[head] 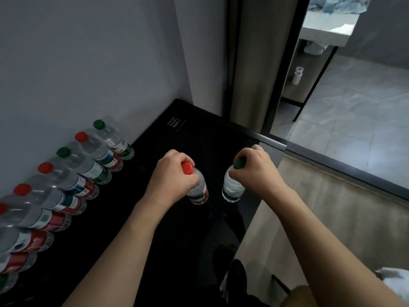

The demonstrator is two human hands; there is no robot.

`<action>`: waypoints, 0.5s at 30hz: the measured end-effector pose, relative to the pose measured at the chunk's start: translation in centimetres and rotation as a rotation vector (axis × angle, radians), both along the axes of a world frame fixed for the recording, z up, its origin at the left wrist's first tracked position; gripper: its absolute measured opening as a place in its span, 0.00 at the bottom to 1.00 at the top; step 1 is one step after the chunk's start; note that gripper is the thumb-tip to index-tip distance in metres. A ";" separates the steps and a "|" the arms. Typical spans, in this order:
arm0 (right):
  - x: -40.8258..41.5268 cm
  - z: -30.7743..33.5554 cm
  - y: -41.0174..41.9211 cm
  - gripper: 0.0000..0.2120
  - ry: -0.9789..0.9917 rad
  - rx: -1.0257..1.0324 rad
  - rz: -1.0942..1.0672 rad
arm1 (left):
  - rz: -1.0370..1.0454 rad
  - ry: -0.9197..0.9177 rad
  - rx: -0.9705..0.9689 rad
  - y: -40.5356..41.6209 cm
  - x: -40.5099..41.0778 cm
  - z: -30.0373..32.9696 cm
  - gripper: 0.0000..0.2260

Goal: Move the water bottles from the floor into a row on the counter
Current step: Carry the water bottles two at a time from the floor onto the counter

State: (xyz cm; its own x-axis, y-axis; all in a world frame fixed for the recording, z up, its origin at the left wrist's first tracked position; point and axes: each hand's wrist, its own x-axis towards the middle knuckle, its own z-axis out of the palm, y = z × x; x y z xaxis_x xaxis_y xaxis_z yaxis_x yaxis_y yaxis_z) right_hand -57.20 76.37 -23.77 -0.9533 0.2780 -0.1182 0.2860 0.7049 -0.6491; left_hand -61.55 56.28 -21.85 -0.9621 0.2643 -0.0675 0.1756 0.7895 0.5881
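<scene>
My left hand [171, 173] grips the neck of a red-capped water bottle [197, 192], upright over the black counter [168, 229]. My right hand [254, 168] grips the neck of a green-capped water bottle [232, 191], upright near the counter's right edge. Whether either bottle touches the surface I cannot tell. A row of several bottles [73, 173] with red and green caps stands along the grey wall on the left; the farthest one [115, 140] has a green cap.
The counter ends at a wall corner [183, 89] at the back. A wooden floor [332, 218] lies to the right below, past a dark door track [345, 171]. Beyond it are grey tiles, a white sink stand [325, 32] and two small white containers [297, 76].
</scene>
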 end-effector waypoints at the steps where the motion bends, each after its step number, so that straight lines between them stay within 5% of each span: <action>1: -0.7 0.0 0.3 0.10 -0.002 0.006 0.005 | 0.000 0.006 0.013 0.3 -0.5 0.1 0.07; 15: -11.0 -0.4 5.2 0.09 0.036 0.025 0.158 | 0.115 0.036 0.037 5.1 -8.3 -0.7 0.07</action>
State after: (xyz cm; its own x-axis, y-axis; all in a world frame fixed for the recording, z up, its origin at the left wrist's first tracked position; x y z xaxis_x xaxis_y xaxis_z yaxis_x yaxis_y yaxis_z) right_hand -68.20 81.60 -24.18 -0.9888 0.1268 -0.0785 0.1476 0.7552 -0.6387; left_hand -69.88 61.40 -22.52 -0.9878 0.1536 -0.0249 0.1064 0.7834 0.6123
